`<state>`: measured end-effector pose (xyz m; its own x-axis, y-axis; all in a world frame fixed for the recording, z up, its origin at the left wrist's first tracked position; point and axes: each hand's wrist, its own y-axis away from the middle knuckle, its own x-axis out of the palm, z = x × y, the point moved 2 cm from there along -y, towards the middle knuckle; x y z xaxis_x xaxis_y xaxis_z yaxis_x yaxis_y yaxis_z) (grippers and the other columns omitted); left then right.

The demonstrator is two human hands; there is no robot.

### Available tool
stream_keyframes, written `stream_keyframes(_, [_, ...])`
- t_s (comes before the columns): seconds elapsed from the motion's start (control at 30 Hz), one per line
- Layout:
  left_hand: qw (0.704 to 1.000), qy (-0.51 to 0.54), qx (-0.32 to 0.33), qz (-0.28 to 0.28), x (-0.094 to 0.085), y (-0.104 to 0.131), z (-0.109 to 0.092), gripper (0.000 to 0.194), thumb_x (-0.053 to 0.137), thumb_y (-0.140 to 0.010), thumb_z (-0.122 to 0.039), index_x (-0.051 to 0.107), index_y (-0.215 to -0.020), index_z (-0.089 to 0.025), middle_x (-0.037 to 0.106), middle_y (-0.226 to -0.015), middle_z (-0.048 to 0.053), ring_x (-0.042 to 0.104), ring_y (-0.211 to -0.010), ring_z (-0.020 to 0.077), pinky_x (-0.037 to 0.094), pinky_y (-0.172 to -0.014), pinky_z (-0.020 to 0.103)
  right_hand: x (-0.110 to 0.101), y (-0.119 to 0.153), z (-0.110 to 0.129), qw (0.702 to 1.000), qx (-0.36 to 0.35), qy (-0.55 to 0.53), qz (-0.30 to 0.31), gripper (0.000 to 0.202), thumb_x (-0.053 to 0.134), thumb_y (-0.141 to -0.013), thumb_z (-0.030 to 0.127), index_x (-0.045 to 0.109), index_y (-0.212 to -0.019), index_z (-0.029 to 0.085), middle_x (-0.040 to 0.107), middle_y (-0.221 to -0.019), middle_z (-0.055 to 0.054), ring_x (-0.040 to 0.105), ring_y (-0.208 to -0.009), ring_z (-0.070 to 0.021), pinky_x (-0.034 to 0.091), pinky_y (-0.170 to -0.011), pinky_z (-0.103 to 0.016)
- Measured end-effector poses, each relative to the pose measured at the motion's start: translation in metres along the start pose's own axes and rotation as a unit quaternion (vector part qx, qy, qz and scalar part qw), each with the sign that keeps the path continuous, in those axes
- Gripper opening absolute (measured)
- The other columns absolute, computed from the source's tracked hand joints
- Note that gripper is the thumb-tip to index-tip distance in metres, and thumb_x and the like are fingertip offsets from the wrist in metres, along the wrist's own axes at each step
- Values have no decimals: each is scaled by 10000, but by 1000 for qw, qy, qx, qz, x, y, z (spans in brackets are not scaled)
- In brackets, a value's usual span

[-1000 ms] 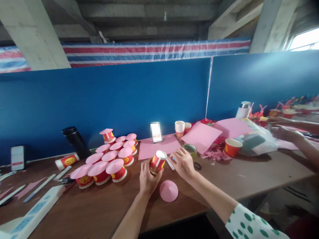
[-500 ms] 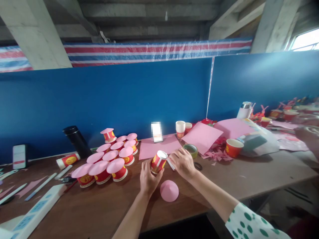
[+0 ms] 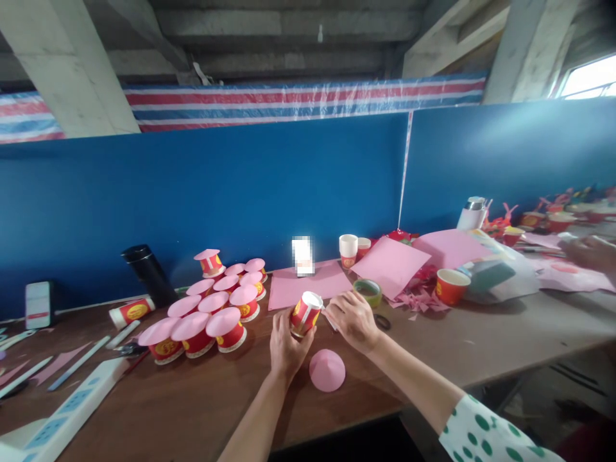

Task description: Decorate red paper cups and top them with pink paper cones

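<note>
While the fingers of the left hand (image 3: 287, 345) wrap the red paper cup (image 3: 304, 316) over the counter (image 3: 192, 401), squeezing could dent it; the right hand's (image 3: 353, 321) bunch near its white end, pinch unclear, and a slip could crush the pink paper cone (image 3: 328, 371).

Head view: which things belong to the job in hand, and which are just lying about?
Likely in the job: red paper cup in the left hand; pink paper cone; pink-topped red cups.

Apparently just lying about: black flask; white power strip; phone at far left.
</note>
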<state>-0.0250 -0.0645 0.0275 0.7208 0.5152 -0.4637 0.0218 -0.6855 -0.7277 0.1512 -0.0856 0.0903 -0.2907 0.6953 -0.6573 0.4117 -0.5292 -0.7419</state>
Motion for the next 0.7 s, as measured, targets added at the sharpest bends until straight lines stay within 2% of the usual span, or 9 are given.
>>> stream_keyframes(0.23, [999,3,-31,21,-1,0,-2,460,637,-675,-322,473,-1084,-193,544,-992,78,543,-925,232,476,-777,363,2,1,-1,999,25,-31,-1,175,512,-877,254,614,-748,195,602,-755,-31,495,-756,-153,353,-754,-282])
stream_keyframes(0.33, [998,1,-44,34,-2,-1,-4,439,626,-683,-318,473,-1077,-200,545,-986,71,544,-920,229,469,-780,362,6,4,3,998,21,-62,16,160,476,-895,235,635,-900,220,615,-797,-34,508,-771,-155,379,-721,-271])
stream_keyframes(0.47, [997,-3,-64,42,-2,-1,-5,441,624,-686,-337,473,-1080,-210,544,-998,62,545,-930,226,464,-786,359,13,9,10,995,16,-99,23,255,426,-912,188,578,-1115,220,635,-844,-40,537,-784,-156,415,-715,-262])
stream_keyframes(0.7, [996,-6,-71,47,-2,-1,-4,446,628,-679,-356,478,-1074,-213,543,-1000,57,541,-940,225,459,-792,359,19,10,16,992,22,-123,-1,283,415,-907,152,567,-1139,207,667,-904,-59,606,-834,-161,459,-770,-270])
